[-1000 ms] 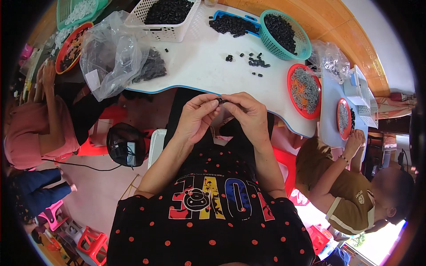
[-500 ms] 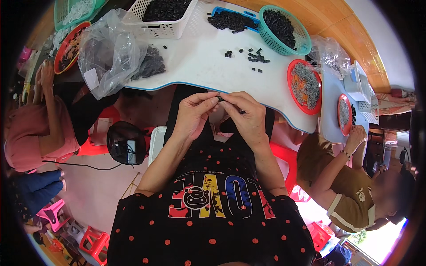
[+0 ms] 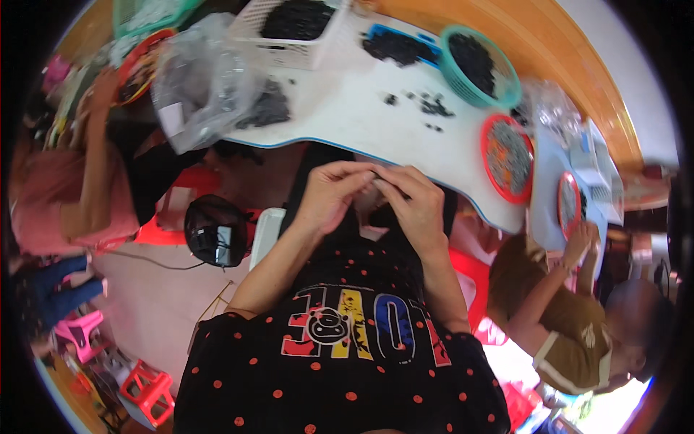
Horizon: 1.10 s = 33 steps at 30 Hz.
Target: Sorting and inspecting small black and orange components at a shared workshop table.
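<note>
My left hand (image 3: pixel 334 194) and my right hand (image 3: pixel 413 201) meet in front of me, just off the near edge of the white table (image 3: pixel 332 101). Fingertips of both pinch a small black part (image 3: pixel 376 176), mostly covered by the fingers, so its exact kind is hard to make out. Several similar loose black pieces (image 3: pixel 436 107) lie on the tabletop beyond. Farther back, a blue scoop-like tray (image 3: pixel 374 32) has a heap of black pieces by it. A green basket (image 3: pixel 457 85) beside it is filled with more of them.
A red tray (image 3: pixel 528 148) of small grey metal parts sits at the table's right. To the left are a clear plastic bag (image 3: pixel 195 87), dark pieces (image 3: pixel 269 105) and a white basket (image 3: pixel 282 54). Co-workers sit on both sides: a pink sleeve (image 3: pixel 61 181), a brown shirt (image 3: pixel 557 311).
The view has shifted, so the table and its contents sit slightly lower and to the right. Both hands stay together at the small black part, their fingers slightly repositioned.
</note>
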Available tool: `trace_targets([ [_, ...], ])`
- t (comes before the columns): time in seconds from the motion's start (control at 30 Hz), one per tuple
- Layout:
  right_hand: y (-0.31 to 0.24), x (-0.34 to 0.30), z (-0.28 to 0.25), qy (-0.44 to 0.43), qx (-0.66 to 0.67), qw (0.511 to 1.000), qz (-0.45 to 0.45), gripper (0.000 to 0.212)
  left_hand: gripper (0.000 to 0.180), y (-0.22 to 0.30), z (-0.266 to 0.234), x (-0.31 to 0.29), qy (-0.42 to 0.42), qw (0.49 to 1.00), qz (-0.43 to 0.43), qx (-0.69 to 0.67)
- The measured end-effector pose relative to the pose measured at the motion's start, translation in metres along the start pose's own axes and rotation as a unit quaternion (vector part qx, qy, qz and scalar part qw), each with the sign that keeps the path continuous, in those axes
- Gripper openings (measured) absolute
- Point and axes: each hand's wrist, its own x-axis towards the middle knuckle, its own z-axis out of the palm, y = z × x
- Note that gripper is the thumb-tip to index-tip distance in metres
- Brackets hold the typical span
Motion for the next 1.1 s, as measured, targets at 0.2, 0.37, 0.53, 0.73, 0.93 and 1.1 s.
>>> trace_targets([
  [0.2, -0.018, -0.045, -0.008, 0.01, 0.022, 0.997, 0.066, 0.031, 0.018, -0.011, 0.013, -0.028, -0.039, 0.994, -0.074, -0.063],
  [0.37, -0.001, -0.064, 0.008, -0.031, 0.206, 0.967, 0.146, 0.041, 0.035, 0.003, -0.012, -0.044, -0.112, 0.988, -0.085, -0.06],
  [0.53, -0.002, -0.06, 0.002, -0.196, 0.163, 0.964, 0.074, 0.052, 0.073, 0.029, -0.021, -0.051, -0.166, 0.963, -0.208, -0.046],
  [0.73, 0.004, -0.066, 0.019, -0.204, 0.147, 0.967, 0.049, 0.038, 0.078, 0.018, -0.053, -0.05, -0.169, 0.956, -0.235, -0.04],
  [0.93, 0.025, -0.069, 0.028, -0.205, 0.135, 0.964, 0.1, 0.031, 0.067, 0.009, -0.067, -0.037, -0.15, 0.953, -0.262, 0.013],
  [1.1, 0.03, -0.063, 0.009, -0.173, 0.15, 0.969, 0.099, 0.051, 0.045, 0.018, -0.036, -0.024, -0.141, 0.954, -0.26, -0.042],
])
